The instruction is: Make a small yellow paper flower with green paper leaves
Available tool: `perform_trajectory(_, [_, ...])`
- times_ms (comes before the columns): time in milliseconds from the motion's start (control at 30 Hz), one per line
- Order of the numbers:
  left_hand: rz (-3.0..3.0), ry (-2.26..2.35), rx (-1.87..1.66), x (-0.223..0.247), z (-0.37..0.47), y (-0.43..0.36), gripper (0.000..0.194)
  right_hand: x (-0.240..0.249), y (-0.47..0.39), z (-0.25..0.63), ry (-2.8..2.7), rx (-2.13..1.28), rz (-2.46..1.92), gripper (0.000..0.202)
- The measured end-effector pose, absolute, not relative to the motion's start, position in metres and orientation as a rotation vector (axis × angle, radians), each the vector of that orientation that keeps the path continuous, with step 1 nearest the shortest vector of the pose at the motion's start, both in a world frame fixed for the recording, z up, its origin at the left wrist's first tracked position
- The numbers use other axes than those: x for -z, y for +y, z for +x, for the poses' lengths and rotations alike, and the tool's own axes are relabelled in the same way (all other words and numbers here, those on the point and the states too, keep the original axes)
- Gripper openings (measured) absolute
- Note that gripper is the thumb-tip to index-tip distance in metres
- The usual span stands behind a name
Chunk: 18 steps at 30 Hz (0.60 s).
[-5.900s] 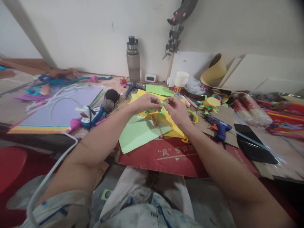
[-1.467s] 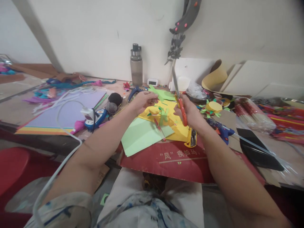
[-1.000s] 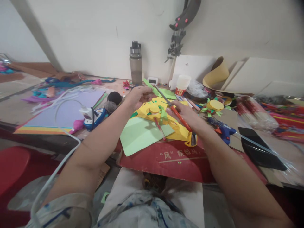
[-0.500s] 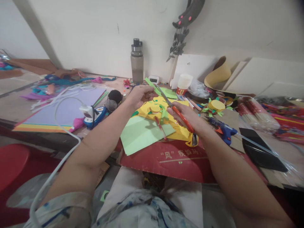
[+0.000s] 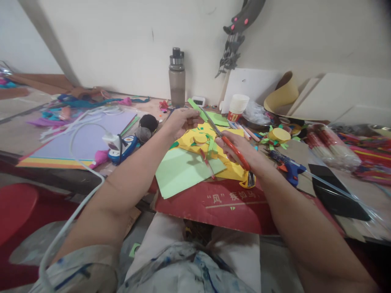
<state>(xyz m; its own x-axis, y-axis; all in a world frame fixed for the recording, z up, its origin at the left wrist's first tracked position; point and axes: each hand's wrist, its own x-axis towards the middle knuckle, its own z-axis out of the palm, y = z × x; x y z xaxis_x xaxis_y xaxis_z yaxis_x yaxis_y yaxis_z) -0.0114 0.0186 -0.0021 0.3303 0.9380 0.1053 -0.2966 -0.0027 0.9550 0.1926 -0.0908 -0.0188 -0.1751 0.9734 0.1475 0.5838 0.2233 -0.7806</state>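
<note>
Pinched in the fingers of my left hand is a narrow strip of green paper, slanting up and away. My right hand is closed around the red handles of a pair of scissors. Their blades point up and left, touching or right beside the green strip; I cannot tell whether they are parted. Beneath both hands lie yellow paper strewn with small green scraps and a pale green sheet. A red pen rests across the sheets.
A red board lies under the papers at the front edge. Beside my right forearm are a yellow-handled cutter and a blue glue gun. A power strip sits left, a water bottle and paper cups at the back.
The view has shifted very slightly. Both hands keep nearly the same pose, with the strip and the scissors still held.
</note>
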Motion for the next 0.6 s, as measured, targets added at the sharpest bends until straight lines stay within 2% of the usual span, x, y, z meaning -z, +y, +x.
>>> perform_trajectory(600, [1.160, 0.702, -1.110, 0.000, -0.011, 0.016, 0.010, 0.010, -0.100, 0.184, -1.707, -0.934, -1.497, 0.046])
